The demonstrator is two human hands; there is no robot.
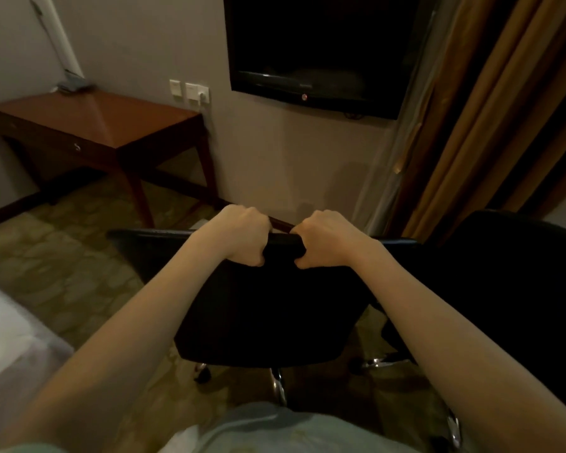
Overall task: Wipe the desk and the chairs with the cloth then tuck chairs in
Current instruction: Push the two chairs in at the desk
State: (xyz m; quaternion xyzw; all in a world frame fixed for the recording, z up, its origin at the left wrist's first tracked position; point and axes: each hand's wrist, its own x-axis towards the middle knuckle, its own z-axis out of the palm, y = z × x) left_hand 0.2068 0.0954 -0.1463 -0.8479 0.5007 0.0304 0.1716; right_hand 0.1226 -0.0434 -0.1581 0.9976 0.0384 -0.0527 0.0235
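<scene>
My left hand (245,235) and right hand (322,238) grip the black chair (268,315) by its top edge, no cloth in view, so I judge only tucking toward the far-left bench (89,119) remains.

Dim, warm indoor light; soft, edge-warped picture.

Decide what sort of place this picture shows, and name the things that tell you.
Probably a hotel room: a television mounted on the wall, a plain wooden desk beside it, and long curtains.

Two chairs (275,305) (510,282), one desk (89,122), one television (321,50), two hands (245,237) (324,238).
</scene>
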